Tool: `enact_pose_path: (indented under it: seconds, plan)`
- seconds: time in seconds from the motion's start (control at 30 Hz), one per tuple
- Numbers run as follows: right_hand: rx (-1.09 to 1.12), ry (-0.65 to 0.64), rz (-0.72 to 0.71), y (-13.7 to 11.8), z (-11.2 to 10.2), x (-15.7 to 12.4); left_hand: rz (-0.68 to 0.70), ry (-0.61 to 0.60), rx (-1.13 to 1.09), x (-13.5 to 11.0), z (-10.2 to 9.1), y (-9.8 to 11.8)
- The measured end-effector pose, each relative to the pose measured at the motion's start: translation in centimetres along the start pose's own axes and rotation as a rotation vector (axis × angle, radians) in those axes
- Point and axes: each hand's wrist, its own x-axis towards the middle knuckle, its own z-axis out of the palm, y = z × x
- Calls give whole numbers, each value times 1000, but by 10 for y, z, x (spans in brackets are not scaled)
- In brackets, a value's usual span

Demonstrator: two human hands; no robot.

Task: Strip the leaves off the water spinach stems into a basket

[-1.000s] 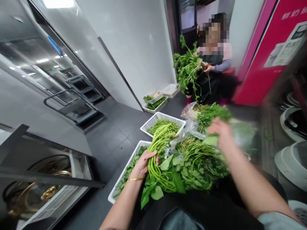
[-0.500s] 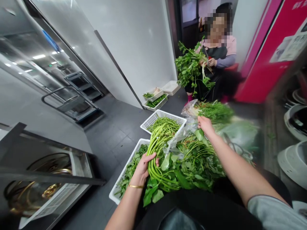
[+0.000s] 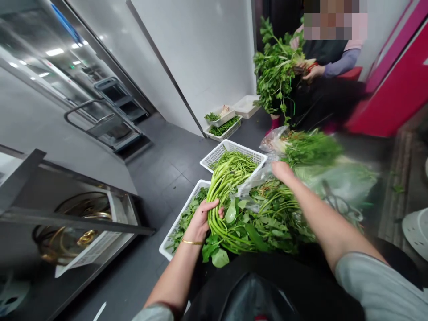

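The left hand [image 3: 202, 217] is wrapped around a bunch of long green stems [image 3: 219, 182], thumb across the front, with a gold bracelet [image 3: 192, 242] at the wrist. The bunch is above the person's lap, its upper stems arching in front of the far basket [image 3: 214, 154] and its leaves [image 3: 230, 213] hanging below the fist. The right hand [image 3: 281, 170] is at a clear plastic bag [image 3: 256, 178], fingers curled in; they are mostly hidden, so I cannot tell whether it grips anything.

Between the two forearms is a pile of leafy greens [image 3: 274, 225], partly under the clear bag. The near basket [image 3: 179, 219], white and holding more leaves, is on the floor [image 3: 167, 160] beside the left hand. The far basket, also white, holds thin green stems [image 3: 245, 160]. Beyond the right hand are some feathery greens [image 3: 314, 149], and nearer the right forearm is a pale green bag [image 3: 351, 178] with scissors [image 3: 329, 191] in front of it.

Across from them, another person [image 3: 329, 96] sits holding a big leafy bunch [image 3: 277, 67].
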Motion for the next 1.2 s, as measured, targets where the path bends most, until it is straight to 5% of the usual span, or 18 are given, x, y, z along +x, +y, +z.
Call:
enact_pose_path:
  seconds: [0.17, 0.37, 0.53, 0.67, 0.8, 0.87, 0.97, 1.07, 1.2]
  plan:
    - [101, -185, -80, -4, -6, -21, 22, 50, -4, 20, 15, 14]
    - [501, -558, -316, -48, 35, -76, 149, -118, 136, 52, 78, 55]
    - [377, -240, -204, -61, 42, -94, 233, -224, 89, 49, 110, 69]
    - [126, -97, -100, -74, 37, -105, 323, -194, 145, 32, 107, 29]
    - [-53, -222, -298, -71, 9, -116, 289, 13, 5, 26, 88, -5]
    - [103, -227, -292, -58, -17, -110, 250, -24, -37, 26, 75, -4]
    - [591, -37, -78, -42, -45, -84, 159, -157, -43, 23, 62, 7]
    - [848, -85, -6, -50, -37, -57, 74, -234, -46, 20, 62, 14]
    - [747, -248, -27, -68, -15, -44, 14, -181, -23, 21, 63, 9]
